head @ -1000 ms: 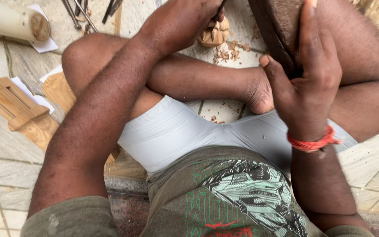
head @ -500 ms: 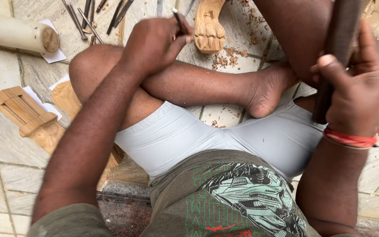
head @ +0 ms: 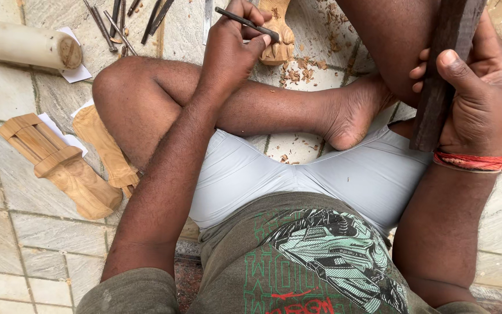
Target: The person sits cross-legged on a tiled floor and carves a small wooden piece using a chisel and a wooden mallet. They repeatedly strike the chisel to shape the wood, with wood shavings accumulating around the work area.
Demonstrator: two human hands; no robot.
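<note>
Pale carved wooden piece (head: 276,36) lies on the stone floor among shavings (head: 300,68), past the crossed legs. Left hand (head: 233,43) pinches a thin dark metal chisel (head: 246,24) against it; right hand (head: 474,93) has its fingers wrapped round a dark wooden mallet block (head: 444,70). White paper slips (head: 78,74) lie under the unfinished blanks at left.

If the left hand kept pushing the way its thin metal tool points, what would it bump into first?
Most likely the small pale carved wooden piece on the stone floor. The left hand holds a thin dark metal chisel whose tip is already at or very near that carving, though depth is hard to judge.
</note>
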